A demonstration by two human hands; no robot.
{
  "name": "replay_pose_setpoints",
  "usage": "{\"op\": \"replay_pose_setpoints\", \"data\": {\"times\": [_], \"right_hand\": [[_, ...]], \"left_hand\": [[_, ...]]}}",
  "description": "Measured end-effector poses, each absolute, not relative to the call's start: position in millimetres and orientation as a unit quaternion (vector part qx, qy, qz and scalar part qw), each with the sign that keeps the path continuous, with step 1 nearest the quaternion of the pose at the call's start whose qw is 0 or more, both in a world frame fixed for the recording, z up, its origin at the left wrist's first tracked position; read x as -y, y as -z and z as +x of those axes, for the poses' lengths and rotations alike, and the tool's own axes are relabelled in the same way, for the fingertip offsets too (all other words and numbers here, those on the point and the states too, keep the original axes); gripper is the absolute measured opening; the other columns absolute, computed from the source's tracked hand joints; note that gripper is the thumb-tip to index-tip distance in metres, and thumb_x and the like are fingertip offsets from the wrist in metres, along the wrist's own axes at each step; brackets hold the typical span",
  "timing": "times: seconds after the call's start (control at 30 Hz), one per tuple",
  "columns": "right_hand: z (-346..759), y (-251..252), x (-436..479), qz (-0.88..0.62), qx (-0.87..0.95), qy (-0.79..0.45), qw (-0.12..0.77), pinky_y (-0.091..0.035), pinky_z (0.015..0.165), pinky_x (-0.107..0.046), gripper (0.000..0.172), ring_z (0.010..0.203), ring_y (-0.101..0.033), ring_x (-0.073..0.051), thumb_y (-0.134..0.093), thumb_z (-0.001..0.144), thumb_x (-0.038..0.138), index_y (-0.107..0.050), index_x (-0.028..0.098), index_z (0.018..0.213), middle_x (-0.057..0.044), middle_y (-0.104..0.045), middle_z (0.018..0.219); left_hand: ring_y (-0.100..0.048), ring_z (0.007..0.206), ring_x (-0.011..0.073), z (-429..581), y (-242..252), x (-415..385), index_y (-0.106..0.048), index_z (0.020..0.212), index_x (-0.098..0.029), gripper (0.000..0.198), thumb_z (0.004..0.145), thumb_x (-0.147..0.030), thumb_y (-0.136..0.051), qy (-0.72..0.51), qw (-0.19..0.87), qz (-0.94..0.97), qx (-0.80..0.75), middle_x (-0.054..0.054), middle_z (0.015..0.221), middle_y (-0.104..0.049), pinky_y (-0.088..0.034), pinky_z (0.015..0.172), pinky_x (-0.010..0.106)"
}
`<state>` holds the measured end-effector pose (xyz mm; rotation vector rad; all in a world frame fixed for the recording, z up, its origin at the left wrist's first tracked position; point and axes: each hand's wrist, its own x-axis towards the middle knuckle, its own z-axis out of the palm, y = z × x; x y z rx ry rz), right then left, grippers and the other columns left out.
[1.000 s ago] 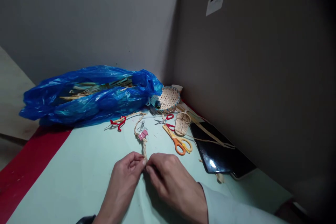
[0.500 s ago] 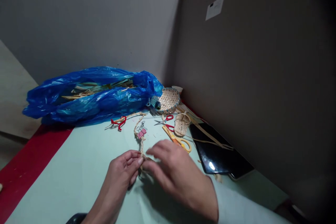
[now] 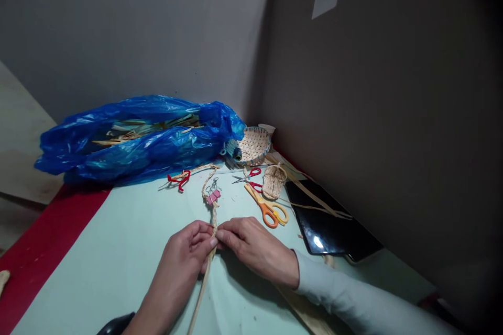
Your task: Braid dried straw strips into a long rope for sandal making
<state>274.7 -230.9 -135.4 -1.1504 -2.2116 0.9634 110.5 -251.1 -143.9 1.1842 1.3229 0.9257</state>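
Note:
My left hand (image 3: pixel 184 255) and my right hand (image 3: pixel 254 247) meet at the near end of a braided straw cord (image 3: pixel 214 213), both pinching it where the braid stops. A loose straw strip (image 3: pixel 199 293) trails from under my left fingers toward me. Further up the cord a pink binder clip (image 3: pixel 213 197) is clamped on it. The cord runs away from me and curves left toward a red piece (image 3: pixel 179 178).
A blue plastic bag (image 3: pixel 137 138) of straw lies at the back. Orange scissors (image 3: pixel 267 210), small red scissors (image 3: pixel 251 178), a tiny woven shoe (image 3: pixel 273 182), a woven basket (image 3: pixel 253 145) and a dark tablet (image 3: pixel 330 225) lie to the right by the wall. The mat (image 3: pixel 118 251) is pale green with a red border.
My right hand, lifted with fingers apart half a second ago, has come back down and closed on the braid end. A long straw strip now shows trailing below my left hand.

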Motion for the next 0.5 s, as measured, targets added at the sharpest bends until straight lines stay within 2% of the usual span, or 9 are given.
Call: {"op": "replay_pose_setpoints", "data": {"times": [0.1,0.2,0.33,0.4,0.5], "right_hand": [[272.9,137.3,230.8,-0.423,0.807,-0.333,0.241,-0.032,0.063,-0.023,0.032,0.067,-0.051,-0.011,-0.042,0.094,0.025,-0.066,0.015,0.075,-0.004,-0.065,0.075],[269.0,138.0,232.7,-0.441,0.800,-0.313,0.260,-0.030,0.060,-0.023,0.029,0.065,-0.049,-0.011,-0.046,0.090,0.021,-0.068,0.013,0.074,-0.003,-0.064,0.072],[266.4,137.1,234.6,-0.455,0.771,-0.341,0.287,-0.026,0.054,-0.023,0.026,0.056,-0.041,-0.008,-0.049,0.082,0.017,-0.063,0.011,0.061,0.001,-0.055,0.061],[267.7,136.0,234.4,-0.454,0.757,-0.371,0.290,-0.024,0.052,-0.023,0.028,0.054,-0.037,-0.007,-0.050,0.080,0.018,-0.056,0.012,0.054,0.002,-0.050,0.056],[270.3,136.0,233.6,-0.451,0.743,-0.400,0.291,-0.020,0.050,-0.024,0.030,0.052,-0.029,-0.007,-0.049,0.079,0.020,-0.044,0.014,0.049,0.005,-0.039,0.050]], "left_hand": [[-0.059,0.061,0.0162,111.8,141.1,253.8,-0.058,0.078,-0.020,0.011,0.074,-0.029,-0.062,-0.375,0.480,0.552,-0.569,-0.001,0.066,-0.065,-0.039,0.054,0.023],[-0.064,0.068,0.0198,114.7,138.0,258.2,-0.056,0.082,-0.022,0.008,0.078,-0.028,-0.058,-0.348,0.406,0.600,-0.595,0.001,0.072,-0.070,-0.043,0.064,0.027],[-0.060,0.055,0.0187,113.4,131.9,261.9,-0.051,0.088,-0.025,0.012,0.080,-0.030,-0.058,-0.328,0.338,0.625,-0.622,-0.003,0.066,-0.071,-0.040,0.058,0.026],[-0.060,0.054,0.0189,109.7,126.3,262.5,-0.053,0.080,-0.025,0.007,0.081,-0.032,-0.056,-0.311,0.310,0.648,-0.622,-0.003,0.060,-0.069,-0.039,0.056,0.026],[-0.061,0.057,0.0194,106.0,118.8,266.2,-0.058,0.067,-0.024,0.018,0.083,-0.033,-0.054,-0.287,0.273,0.666,-0.632,-0.001,0.058,-0.068,-0.039,0.055,0.025]]}}
